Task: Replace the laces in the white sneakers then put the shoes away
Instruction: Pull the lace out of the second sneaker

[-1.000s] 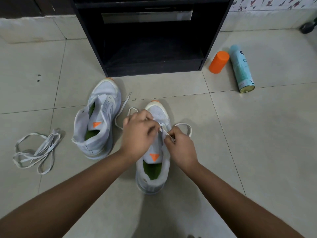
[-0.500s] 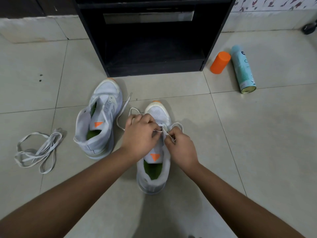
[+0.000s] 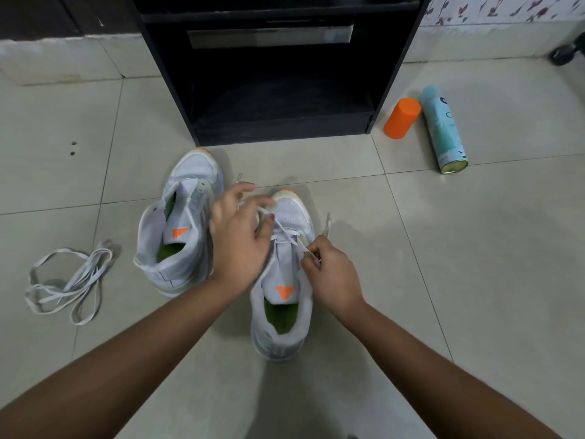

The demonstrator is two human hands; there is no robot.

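The sneaker (image 3: 286, 217) between the left hand (image 3: 237, 236) and the right hand (image 3: 332, 270) has a toe of fine white mesh cloth, matt. The second sneaker (image 3: 190, 175), just left of the left hand, looks the same. The threaded lace (image 3: 286, 240) at the right hand is flat woven cloth, like the loose lace (image 3: 68, 280) far left of the left hand. The floor (image 3: 474, 264) is smooth tile with a soft sheen. Ahead of the hands, the cabinet (image 3: 164, 90) is black matt board. Beyond the right hand lie a smooth orange plastic cap (image 3: 401, 118) and a spray can (image 3: 443, 131) with a shiny metal bottom.

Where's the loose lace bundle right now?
Head view: the loose lace bundle lies on the floor tiles at far left, left of the unlaced sneaker and apart from it.
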